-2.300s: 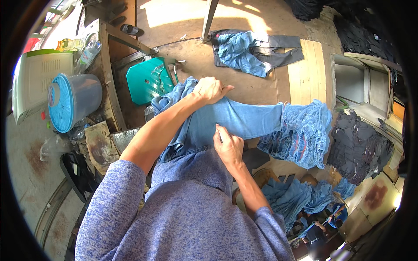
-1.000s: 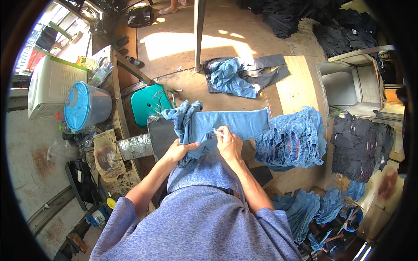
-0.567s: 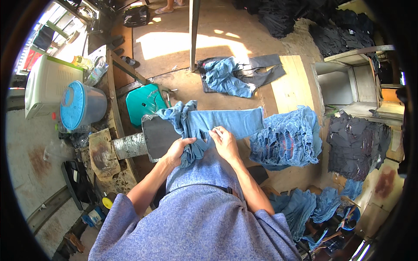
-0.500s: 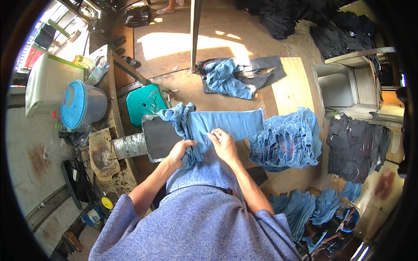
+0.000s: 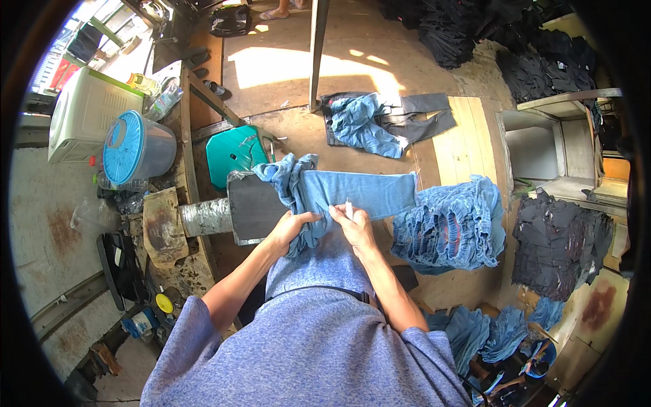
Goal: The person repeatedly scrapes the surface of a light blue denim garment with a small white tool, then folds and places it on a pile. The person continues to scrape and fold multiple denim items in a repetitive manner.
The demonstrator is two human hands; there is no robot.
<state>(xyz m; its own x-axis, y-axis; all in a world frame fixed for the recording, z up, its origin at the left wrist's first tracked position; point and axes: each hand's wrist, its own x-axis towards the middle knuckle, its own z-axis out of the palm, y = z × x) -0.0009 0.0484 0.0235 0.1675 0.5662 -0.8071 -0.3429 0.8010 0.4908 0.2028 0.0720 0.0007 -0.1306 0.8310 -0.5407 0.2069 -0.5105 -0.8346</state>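
A light blue denim trouser leg (image 5: 369,192) is drawn over a flat board, with its upper part bunched at the left. The board's dark grey padded end (image 5: 256,207) shows beyond the bunched cloth. My left hand (image 5: 293,228) grips the bunched denim near the front edge, its thumb pointing right. Just to its right, my right hand (image 5: 356,227) is closed round a small pale stick-like tool (image 5: 349,207), which stands up from the fingers. That hand rests against the denim; the tool's exact kind is too small to tell.
A pile of blue jeans (image 5: 451,227) is right of the board, with a dark garment stack (image 5: 559,244) farther right. Beyond stand a green stool (image 5: 236,156) and a wooden post (image 5: 317,54). Left are a blue-lidded bucket (image 5: 139,149) and a silver-wrapped support (image 5: 205,217).
The whole view has shifted slightly. The pale tool, earlier slanting with a dark tip toward the left, now points up from my right fingers. My left hand keeps its hold on the denim.
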